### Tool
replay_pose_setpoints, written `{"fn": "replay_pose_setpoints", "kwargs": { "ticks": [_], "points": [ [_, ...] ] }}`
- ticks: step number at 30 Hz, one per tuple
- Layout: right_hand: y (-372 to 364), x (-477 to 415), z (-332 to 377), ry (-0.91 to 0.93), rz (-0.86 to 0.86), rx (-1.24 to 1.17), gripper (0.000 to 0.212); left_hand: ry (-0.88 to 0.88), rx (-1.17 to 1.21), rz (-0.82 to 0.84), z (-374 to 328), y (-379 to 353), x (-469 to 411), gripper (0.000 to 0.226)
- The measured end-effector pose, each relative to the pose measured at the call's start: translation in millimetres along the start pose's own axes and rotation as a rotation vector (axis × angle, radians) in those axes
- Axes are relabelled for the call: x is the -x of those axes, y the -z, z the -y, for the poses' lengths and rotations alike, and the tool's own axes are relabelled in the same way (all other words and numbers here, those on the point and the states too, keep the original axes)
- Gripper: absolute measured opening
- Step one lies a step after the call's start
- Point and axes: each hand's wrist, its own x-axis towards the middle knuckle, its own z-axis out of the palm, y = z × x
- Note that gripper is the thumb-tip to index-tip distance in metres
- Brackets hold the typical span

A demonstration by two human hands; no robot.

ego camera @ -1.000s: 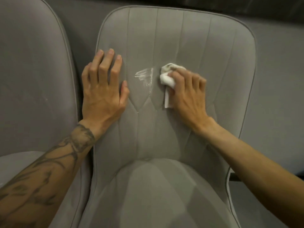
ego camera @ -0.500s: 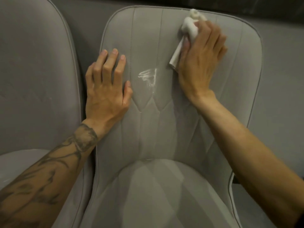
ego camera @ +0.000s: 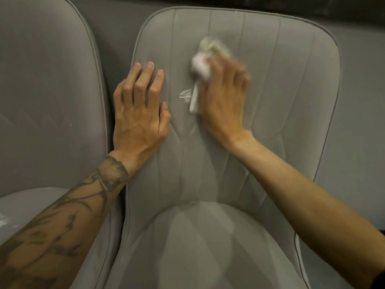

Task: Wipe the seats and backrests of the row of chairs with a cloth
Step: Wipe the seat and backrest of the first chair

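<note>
**Rubbing out the white smear on the backrest**

On the far left, the neighbouring chair (ego camera: 48, 90) is standing just beside the one being cleaned, its grey padding showing a few pale specks. The left hand (ego camera: 139, 113) is lying flat on the left edge of the backrest (ego camera: 260, 49), fingers spread and straight. It is bracing the chair, which is worth doing, since firm rubbing would likely be rocking it otherwise.

Just right of that thumb, a white smear (ego camera: 185, 95) is showing on a centre panel beside a stitched seam. The cloth (ego camera: 201, 65), a bunched white wad with a folded tail hanging down, is sitting just above and right of the smear, and the tail is touching its right edge. The right hand (ego camera: 225, 101) is gripping the cloth, fingers curled over the wad and pressing it to the fabric, though motion blur is hiding the exact grip.

The step is probably calling for short, firm passes straight over the smear. Running them along the seam would be sparing the stitching from residue. The panels farther right are looking unmarked and likely needing only lighter sweeps. The seat (ego camera: 208, 247) below is apparently waiting its turn.
</note>
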Motion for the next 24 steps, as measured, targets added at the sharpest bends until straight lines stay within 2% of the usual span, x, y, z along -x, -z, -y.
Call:
{"fn": "replay_pose_setpoints", "kwargs": {
  "ticks": [2,3,4,7,9,11,13,15,17,20,22,24],
  "points": [
    [11.4,32.6,0.3,0.232,0.171,-0.019,0.036,0.003,0.038,-0.003,0.2,1.5,-0.5,0.062],
    [14.9,31.5,-8.8,0.293,0.184,-0.022,0.034,0.009,0.062,-0.001,-0.1,2.9,-0.9,0.062],
    [14.4,20.1,-18.6,0.290,0.133,-0.008,0.033,0.016,0.087,0.001,-0.6,4.3,-1.5,0.062],
    [1.8,-42.0,-29.0,-0.032,-0.139,0.095,0.032,0.020,0.161,-0.013,-0.8,6.0,-3.3,0.062],
    [-6.7,-53.1,-8.3,-0.153,-0.208,0.083,0.035,0.024,0.219,-0.025,0.1,6.2,-3.6,0.062],
    [-9.7,-18.7,16.3,-0.038,-0.040,-0.027,0.039,0.042,0.273,-0.034,1.5,7.5,-2.9,0.061],
    [2.1,27.6,23.3,0.197,0.156,-0.065,0.038,0.065,0.302,-0.039,3.2,8.7,-3.2,0.059],
    [10.4,32.4,5.0,0.342,0.190,-0.052,0.035,0.083,0.310,-0.031,2.7,10.7,-3.5,0.059],
    [4.3,-2.2,-10.6,0.256,0.074,-0.014,0.032,0.087,0.304,-0.032,0.4,12.3,-4.3,0.059],
    [-9.9,-46.2,0.0,-0.047,-0.134,0.050,0.033,0.082,0.295,-0.044,0.2,12.4,-4.0,0.059],
    [-13.7,-23.0,22.9,-0.057,-0.079,-0.036,0.038,0.078,0.297,-0.040,0.5,12.2,-4.1,0.058],
    [-4.4,20.1,34.8,0.099,0.095,-0.107,0.039,0.072,0.298,-0.042,2.7,11.8,-4.8,0.058]
  ]
}}
